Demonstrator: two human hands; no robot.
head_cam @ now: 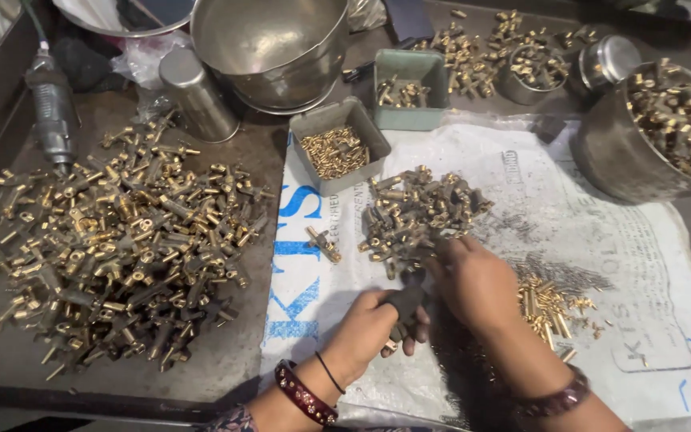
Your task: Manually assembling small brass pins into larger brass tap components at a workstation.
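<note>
Both hands [433, 308] pinch brass fitting [403, 308] betw fingers.

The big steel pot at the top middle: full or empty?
Empty, as far as shows: the big steel pot stands upright and its visible inner wall is bare, shiny metal with no brass parts.

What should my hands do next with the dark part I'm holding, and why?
Probably lift the right hand back from the middle pile with one brass piece: the left hand grips a dark part and the right's fingers already reach into that pile's near edge.
</note>
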